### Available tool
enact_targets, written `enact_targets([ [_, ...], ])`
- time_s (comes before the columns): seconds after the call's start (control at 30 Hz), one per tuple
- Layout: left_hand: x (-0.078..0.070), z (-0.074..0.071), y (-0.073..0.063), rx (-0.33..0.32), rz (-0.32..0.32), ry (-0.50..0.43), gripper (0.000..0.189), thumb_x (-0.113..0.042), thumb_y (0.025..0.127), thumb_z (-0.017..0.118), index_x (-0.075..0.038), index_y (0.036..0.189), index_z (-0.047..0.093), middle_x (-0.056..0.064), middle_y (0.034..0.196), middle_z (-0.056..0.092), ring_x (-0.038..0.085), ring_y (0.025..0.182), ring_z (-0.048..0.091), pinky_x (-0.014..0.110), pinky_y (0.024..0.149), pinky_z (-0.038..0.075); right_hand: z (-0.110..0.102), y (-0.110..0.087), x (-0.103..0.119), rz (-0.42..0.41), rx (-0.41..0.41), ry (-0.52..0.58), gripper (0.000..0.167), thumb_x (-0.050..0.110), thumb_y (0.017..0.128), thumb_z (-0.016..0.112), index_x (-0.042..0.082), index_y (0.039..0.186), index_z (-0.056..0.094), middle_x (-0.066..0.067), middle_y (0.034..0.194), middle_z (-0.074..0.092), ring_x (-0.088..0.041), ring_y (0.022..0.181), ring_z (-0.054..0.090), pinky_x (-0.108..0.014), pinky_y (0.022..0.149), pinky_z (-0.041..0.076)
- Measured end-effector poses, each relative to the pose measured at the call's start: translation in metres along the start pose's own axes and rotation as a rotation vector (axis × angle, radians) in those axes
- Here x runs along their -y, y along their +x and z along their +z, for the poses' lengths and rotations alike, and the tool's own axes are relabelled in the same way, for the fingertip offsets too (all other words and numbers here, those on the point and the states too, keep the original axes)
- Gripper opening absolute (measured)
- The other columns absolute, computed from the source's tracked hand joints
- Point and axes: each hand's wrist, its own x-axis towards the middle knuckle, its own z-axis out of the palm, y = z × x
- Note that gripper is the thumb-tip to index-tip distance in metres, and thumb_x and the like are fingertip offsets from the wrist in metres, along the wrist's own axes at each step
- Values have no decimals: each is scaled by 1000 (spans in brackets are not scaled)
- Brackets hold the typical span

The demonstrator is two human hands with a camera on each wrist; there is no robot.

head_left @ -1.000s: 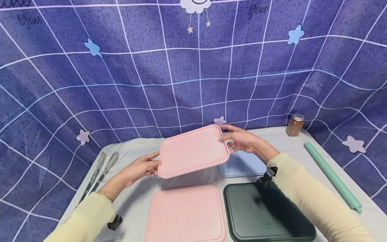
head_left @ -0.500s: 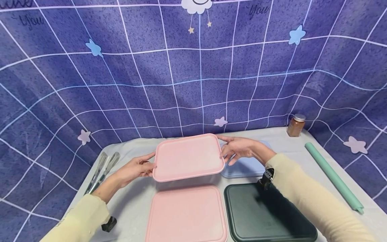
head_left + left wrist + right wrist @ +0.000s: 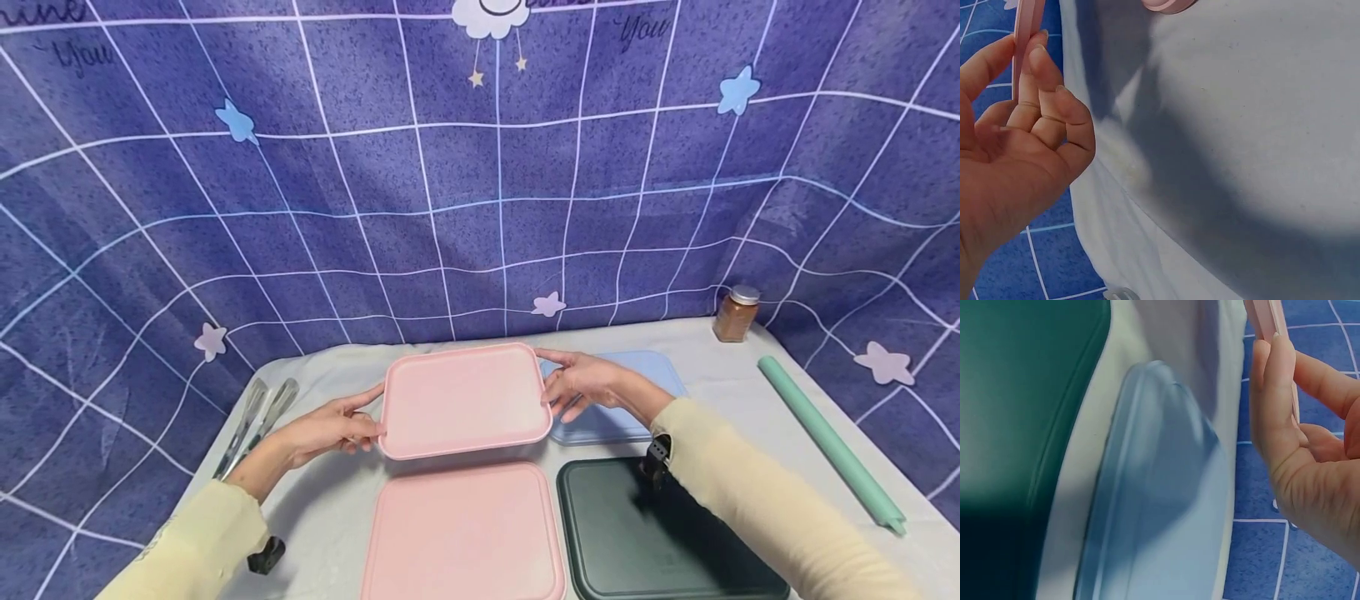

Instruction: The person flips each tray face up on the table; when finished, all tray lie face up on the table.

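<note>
A flat pink tray [image 3: 465, 402] with a raised rim is held level by both hands above the table, its short ends between them. My left hand [image 3: 333, 427] pinches its left end between thumb and fingers, which the left wrist view shows around the pink tray edge [image 3: 1024, 37]. At the other end my right hand [image 3: 588, 385] pinches the right side, fingers partly over a blue rectangular board [image 3: 637, 412] on the table below. Closer to me lie a second pink rectangular board [image 3: 461, 533] and a dark green one [image 3: 667, 525], side by side.
Metal tongs [image 3: 262, 421] lie at the left of the white-clothed table [image 3: 330, 500]. On the right are a rolled green mat [image 3: 828, 446] and a jar of brown powder [image 3: 737, 314] with a silver lid. A blue gridded curtain [image 3: 465, 208] hangs behind.
Both hands have lowered the pink tray and brought it slightly left, and its tilt has levelled out. More of the blue board shows. The boards on the table stay put.
</note>
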Motion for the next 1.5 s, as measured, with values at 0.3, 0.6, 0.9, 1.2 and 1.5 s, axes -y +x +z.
enact_targets([
  [0.3, 5, -1, 0, -11, 9, 28, 88, -18, 95, 68, -9, 162, 11, -2, 82, 63, 12, 77, 58, 25, 68, 47, 5, 7, -6, 80, 82, -20, 110, -4, 82, 67, 27, 163, -1, -7, 89, 68, -19, 72, 69, -35, 62, 61],
  [0.6, 9, -1, 4, -27, -21, 33, 87, -21, 94, 69, -9, 162, 16, 0, 80, 63, 12, 74, 56, 25, 66, 47, 7, 16, -15, 113, 80, -14, 112, -9, 82, 64, 23, 163, -5, -10, 92, 69, -20, 72, 68, -35, 62, 61],
  [0.9, 14, -2, 12, -26, -52, 64, 90, -19, 92, 70, -7, 161, 14, -2, 81, 63, 11, 74, 57, 24, 65, 47, 8, 19, -21, 107, 53, -23, 108, -9, 81, 63, 19, 163, -2, -12, 94, 69, -18, 67, 67, -33, 60, 61],
  [1.2, 19, 0, 16, -52, -78, 60, 87, -18, 92, 69, -6, 161, 17, 0, 75, 61, 12, 70, 56, 25, 64, 47, 16, 25, -15, 165, 3, -72, 105, -7, 80, 63, 19, 163, 5, -13, 75, 67, -18, 61, 66, -33, 58, 60],
  [1.5, 24, 5, 18, -77, -98, 78, 88, -16, 89, 70, -3, 160, 18, -2, 72, 60, 11, 67, 54, 24, 59, 44, 22, 29, -6, 222, -12, -163, 107, -6, 80, 65, 17, 163, 3, -13, 67, 67, -16, 55, 64, -31, 53, 58],
])
